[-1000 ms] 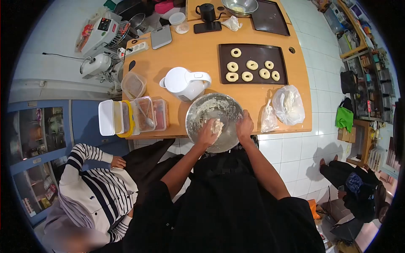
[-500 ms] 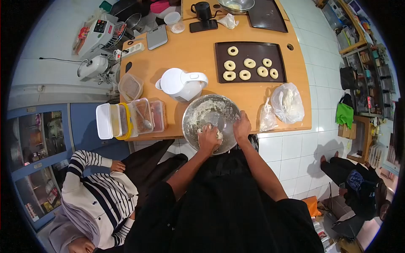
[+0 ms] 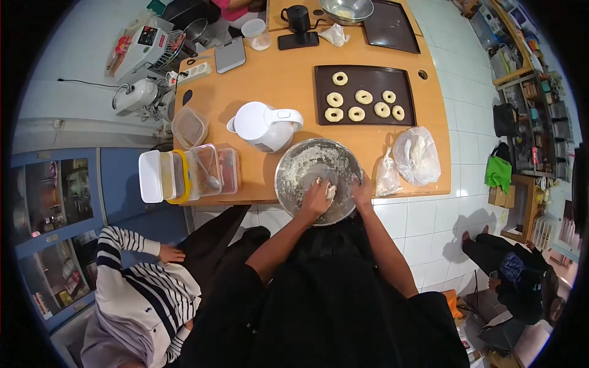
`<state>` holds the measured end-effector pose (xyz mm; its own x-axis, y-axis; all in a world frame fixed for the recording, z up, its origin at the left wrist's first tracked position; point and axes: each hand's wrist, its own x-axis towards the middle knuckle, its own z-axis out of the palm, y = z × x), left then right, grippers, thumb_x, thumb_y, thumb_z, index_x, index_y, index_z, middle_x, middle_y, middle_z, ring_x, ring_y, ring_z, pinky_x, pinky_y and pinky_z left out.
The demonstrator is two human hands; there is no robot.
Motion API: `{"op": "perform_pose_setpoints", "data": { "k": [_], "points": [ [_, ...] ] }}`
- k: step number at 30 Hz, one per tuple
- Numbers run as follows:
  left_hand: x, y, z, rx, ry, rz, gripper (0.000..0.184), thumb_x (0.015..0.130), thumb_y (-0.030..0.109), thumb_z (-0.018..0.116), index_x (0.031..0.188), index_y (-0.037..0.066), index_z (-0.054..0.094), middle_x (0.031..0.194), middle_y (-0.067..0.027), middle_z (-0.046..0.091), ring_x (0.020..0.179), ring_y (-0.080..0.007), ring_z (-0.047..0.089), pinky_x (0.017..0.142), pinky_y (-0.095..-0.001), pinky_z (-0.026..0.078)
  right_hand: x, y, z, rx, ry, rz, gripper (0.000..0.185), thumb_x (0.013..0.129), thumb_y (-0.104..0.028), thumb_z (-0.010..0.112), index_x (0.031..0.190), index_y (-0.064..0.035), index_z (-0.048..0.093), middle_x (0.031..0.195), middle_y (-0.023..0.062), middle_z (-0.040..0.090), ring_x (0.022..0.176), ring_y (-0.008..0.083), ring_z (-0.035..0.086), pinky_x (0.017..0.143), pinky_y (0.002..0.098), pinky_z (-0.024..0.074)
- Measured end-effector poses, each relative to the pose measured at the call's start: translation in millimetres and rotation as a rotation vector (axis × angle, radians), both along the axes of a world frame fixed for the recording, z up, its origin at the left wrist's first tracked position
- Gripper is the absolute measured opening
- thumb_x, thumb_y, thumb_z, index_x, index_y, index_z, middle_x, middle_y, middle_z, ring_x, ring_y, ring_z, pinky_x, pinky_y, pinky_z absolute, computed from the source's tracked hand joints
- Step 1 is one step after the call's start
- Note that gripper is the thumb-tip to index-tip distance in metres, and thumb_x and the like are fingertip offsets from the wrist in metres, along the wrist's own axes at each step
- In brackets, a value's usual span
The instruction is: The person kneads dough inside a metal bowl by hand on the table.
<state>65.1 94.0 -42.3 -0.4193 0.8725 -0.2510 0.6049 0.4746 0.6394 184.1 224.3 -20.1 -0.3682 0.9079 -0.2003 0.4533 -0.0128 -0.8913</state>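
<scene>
A metal mixing bowl [image 3: 287,175] stands at the table's front edge, its inner wall smeared with flour and sticky dough. Inside it, my left hand [image 3: 315,201] has its fingers curled round a lump of pale dough [image 3: 331,192]. My right hand [image 3: 362,192] grips the bowl's right rim, with the thumb on the inner side. Just behind the bowl, a white electric kettle [image 3: 257,122] sits close to the rim.
Ring-shaped dough pieces [image 3: 363,97] lie on a dark baking tray [image 3: 396,73]. Plastic bags [image 3: 417,156] rest right of the bowl, lidded containers [image 3: 150,176] to the left. A person in a striped top [image 3: 147,276] is at my left; another person [image 3: 521,276] is far right.
The bowl has shifted slightly right in view, and both hands with it. My left hand has turned within the bowl, showing more of the dough at its right side.
</scene>
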Motion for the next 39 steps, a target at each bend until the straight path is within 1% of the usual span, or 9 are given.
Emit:
{"op": "perform_pose_setpoints", "data": {
  "k": [4,8,13,16,19,22,25,32,39],
  "points": [
    [9.7,18.3,47.5,-0.279,0.123,-0.083,0.043,0.079,0.022,0.067,0.114,0.001,0.053,0.116,-0.0233,0.055,0.111,-0.0401,0.053,0.091,-0.0532,0.044,-3.9,-1.8,-4.0,0.08,-0.075,-0.034,0.034,0.084,0.0,0.055,0.117,0.0035,0.06,0.095,0.0231,0.069,0.093,0.0364,0.067,0.083,0.0389,0.0503],
    [23.5,21.7,0.9,-0.249,0.222,0.045,0.039,0.08,0.024,0.065,0.112,0.003,0.053,0.118,-0.0229,0.054,0.114,-0.0401,0.051,0.094,-0.0557,0.04,-8.6,-0.1,-1.5,0.019,-0.038,-0.018,0.033,0.082,0.002,0.057,0.114,0.0028,0.061,0.094,0.027,0.067,0.092,0.0406,0.067,0.08,0.0404,0.051],
    [19.2,38.7,-14.6,-0.164,0.34,0.154,0.038,0.086,0.027,0.061,0.113,0.003,0.051,0.123,-0.0247,0.052,0.117,-0.041,0.049,0.098,-0.0552,0.038,-11.7,2.8,6.9,0.028,-0.089,0.016,0.032,0.082,0.002,0.057,0.113,0.0035,0.061,0.09,0.0274,0.067,0.088,0.0415,0.067,0.077,0.0411,0.0513],
    [3.7,56.1,-12.2,-0.238,0.194,0.235,0.039,0.087,0.03,0.059,0.115,0.004,0.049,0.126,-0.0245,0.051,0.119,-0.0399,0.048,0.099,-0.0551,0.037,-11.0,4.9,2.0,-0.017,-0.167,0.048,0.032,0.084,0.001,0.055,0.116,0.0041,0.058,0.085,0.0234,0.067,0.076,0.034,0.069,0.069,0.0406,0.0525],
    [-3.3,68.4,-31.9,-0.192,0.38,0.396,0.042,0.086,0.028,0.062,0.118,0.006,0.049,0.13,-0.0239,0.049,0.121,-0.0388,0.047,0.099,-0.0547,0.038,-12.1,5.4,8.2,-0.011,-0.074,0.042,0.027,0.083,0.0,0.056,0.11,0.0038,0.06,0.085,0.0282,0.065,0.085,0.0442,0.065,0.073,0.0435,0.0508],
    [-7.2,73.0,-34.8,-0.123,0.29,0.565,0.045,0.083,0.026,0.065,0.12,0.007,0.048,0.132,-0.0229,0.047,0.124,-0.0378,0.046,0.099,-0.0542,0.038,-11.0,4.6,3.8,-0.017,-0.082,0.047,0.026,0.083,-0.001,0.056,0.108,0.0039,0.06,0.084,0.0289,0.065,0.084,0.0453,0.065,0.072,0.0449,0.0504],
    [-4.6,67.0,-30.3,-0.175,0.321,0.434,0.046,0.082,0.024,0.067,0.121,0.008,0.048,0.133,-0.0221,0.047,0.125,-0.0381,0.045,0.099,-0.054,0.038,-14.4,2.6,-1.7,0.105,-0.135,0.014,0.027,0.082,-0.001,0.056,0.108,0.0041,0.06,0.083,0.029,0.065,0.083,0.0454,0.065,0.072,0.0456,0.0502],
    [9.6,43.5,0.7,-0.23,0.163,0.143,0.056,0.075,0.019,0.07,0.124,0.009,0.045,0.13,-0.0257,0.045,0.124,-0.0448,0.043,0.099,-0.0574,0.038,-18.0,0.5,8.2,0.063,-0.226,-0.006,0.027,0.081,-0.002,0.057,0.107,0.002,0.062,0.089,0.0266,0.067,0.086,0.0442,0.065,0.076,0.0449,0.0508],
    [28.6,4.7,-4.6,-0.156,0.093,0.047,0.053,0.082,0.033,0.062,0.125,0.008,0.045,0.127,-0.0239,0.046,0.122,-0.0429,0.044,0.098,-0.0562,0.04,-24.2,-9.9,12.5,0.136,-0.206,-0.027,0.024,0.079,-0.002,0.058,0.103,0.0022,0.062,0.084,0.0279,0.066,0.082,0.0463,0.064,0.074,0.0482,0.0496]
  ]
}}
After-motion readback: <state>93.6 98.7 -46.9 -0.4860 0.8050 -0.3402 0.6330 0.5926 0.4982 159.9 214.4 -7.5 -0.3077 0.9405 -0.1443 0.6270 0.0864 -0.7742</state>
